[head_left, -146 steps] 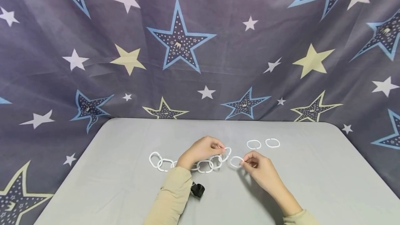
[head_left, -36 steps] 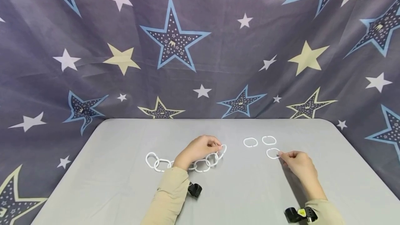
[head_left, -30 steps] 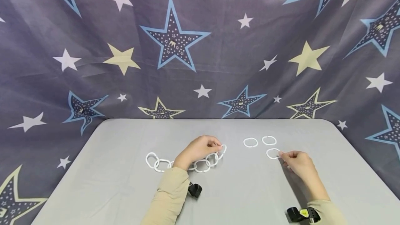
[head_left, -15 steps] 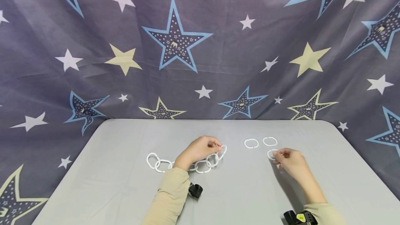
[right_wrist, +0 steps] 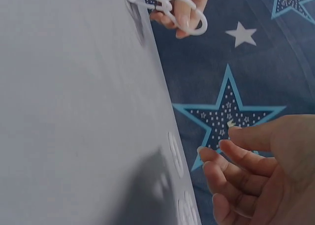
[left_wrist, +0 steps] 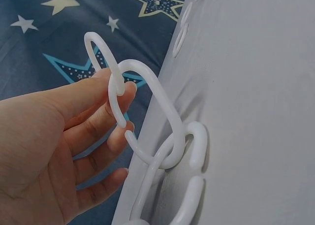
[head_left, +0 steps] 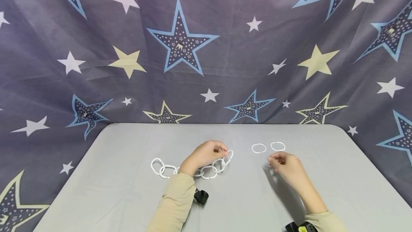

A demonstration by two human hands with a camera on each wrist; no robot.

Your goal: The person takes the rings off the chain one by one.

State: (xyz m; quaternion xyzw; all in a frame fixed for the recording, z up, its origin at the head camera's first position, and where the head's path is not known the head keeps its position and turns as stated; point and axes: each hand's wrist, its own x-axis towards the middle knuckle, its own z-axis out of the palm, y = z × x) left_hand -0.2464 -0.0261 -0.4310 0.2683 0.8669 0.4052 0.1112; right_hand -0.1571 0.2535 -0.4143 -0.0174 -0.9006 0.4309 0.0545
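Observation:
My left hand (head_left: 206, 155) pinches the end of a chain of white plastic links (left_wrist: 165, 99), between thumb and fingers. In the left wrist view the end link (left_wrist: 112, 65) is raised at the fingertips, with the others hanging down to the table. My right hand (head_left: 288, 171) hovers over the table with fingers loosely bent. The right wrist view shows nothing between its thumb and fingertips (right_wrist: 236, 131). Two loose white links, a left one (head_left: 252, 148) and a right one (head_left: 271, 146), lie just beyond it. A third loose link is hidden behind this hand in the head view.
The grey table (head_left: 128, 203) ends at a dark curtain (head_left: 225, 67) printed with stars. Black wrist cameras sit by the left wrist (head_left: 201, 197) and the right wrist (head_left: 302, 227). My left forearm (head_left: 170, 203) covers the middle of the chain.
My right hand carried a loose link rightward, from near the chain's end to beside the other two. It has since let go and moved back left. The left hand keeps its pinch.

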